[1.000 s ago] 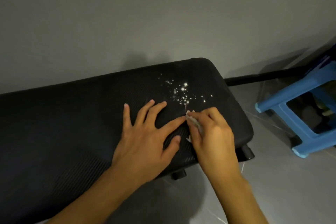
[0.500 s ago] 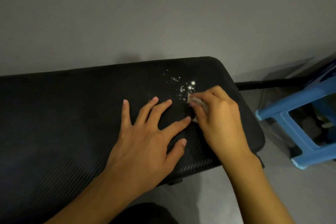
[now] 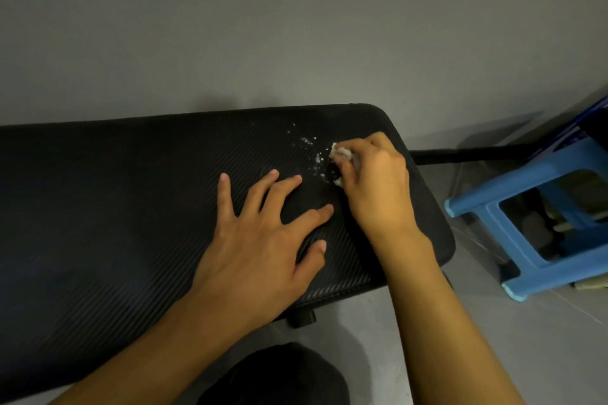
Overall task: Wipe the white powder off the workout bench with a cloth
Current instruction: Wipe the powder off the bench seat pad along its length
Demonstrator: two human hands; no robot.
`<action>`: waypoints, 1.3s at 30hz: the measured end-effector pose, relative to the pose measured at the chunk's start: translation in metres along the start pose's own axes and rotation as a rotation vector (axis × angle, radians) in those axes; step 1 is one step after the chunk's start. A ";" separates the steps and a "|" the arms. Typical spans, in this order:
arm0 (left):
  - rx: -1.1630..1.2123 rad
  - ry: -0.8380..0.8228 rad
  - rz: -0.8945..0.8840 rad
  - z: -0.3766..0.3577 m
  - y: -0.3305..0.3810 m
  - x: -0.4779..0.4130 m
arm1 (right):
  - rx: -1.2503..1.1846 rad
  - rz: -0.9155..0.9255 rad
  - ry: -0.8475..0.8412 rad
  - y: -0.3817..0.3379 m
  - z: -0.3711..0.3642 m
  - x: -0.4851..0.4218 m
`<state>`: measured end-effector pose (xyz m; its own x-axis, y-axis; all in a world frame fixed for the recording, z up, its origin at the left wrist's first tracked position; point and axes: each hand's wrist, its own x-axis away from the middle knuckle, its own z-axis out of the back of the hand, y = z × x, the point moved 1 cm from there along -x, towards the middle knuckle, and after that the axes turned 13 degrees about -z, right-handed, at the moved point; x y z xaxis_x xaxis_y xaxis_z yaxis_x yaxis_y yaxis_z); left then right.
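Observation:
A black ribbed workout bench (image 3: 115, 207) runs across the view, its right end near the wall. White powder (image 3: 307, 141) is scattered on the pad's far right part. My right hand (image 3: 375, 184) grips a small crumpled whitish cloth (image 3: 340, 153) and presses it onto the pad among the specks; most of the cloth is hidden under the fingers. My left hand (image 3: 263, 240) lies flat on the pad just left of it, fingers spread, holding nothing.
A blue plastic stool (image 3: 543, 223) stands on the grey floor to the right of the bench. A black bar (image 3: 470, 154) runs along the floor behind it. A grey wall rises right behind the bench. A dark rounded shape (image 3: 279, 375) sits at the bottom edge.
My right hand has pushed the cloth away from me across the powder patch, and fewer specks show. My left hand has stayed flat on the pad.

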<state>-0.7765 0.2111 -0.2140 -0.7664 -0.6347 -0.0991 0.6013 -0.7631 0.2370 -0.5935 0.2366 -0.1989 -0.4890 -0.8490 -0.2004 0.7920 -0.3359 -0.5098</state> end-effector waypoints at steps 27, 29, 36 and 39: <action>-0.038 0.034 -0.026 -0.006 0.002 0.007 | 0.045 -0.041 0.035 -0.021 -0.015 -0.011; -0.038 0.034 -0.027 -0.007 0.002 0.007 | -0.003 0.044 -0.049 -0.020 -0.010 0.004; -0.027 0.062 -0.031 -0.008 0.001 0.006 | 0.053 -0.008 0.039 -0.001 -0.004 -0.006; -0.024 0.061 -0.030 -0.008 0.001 0.007 | 0.065 -0.036 0.060 -0.011 -0.012 -0.020</action>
<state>-0.7797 0.2054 -0.2218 -0.7693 -0.6172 -0.1651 0.5841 -0.7841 0.2098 -0.5970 0.2627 -0.1991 -0.5369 -0.8105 -0.2342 0.7948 -0.3929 -0.4625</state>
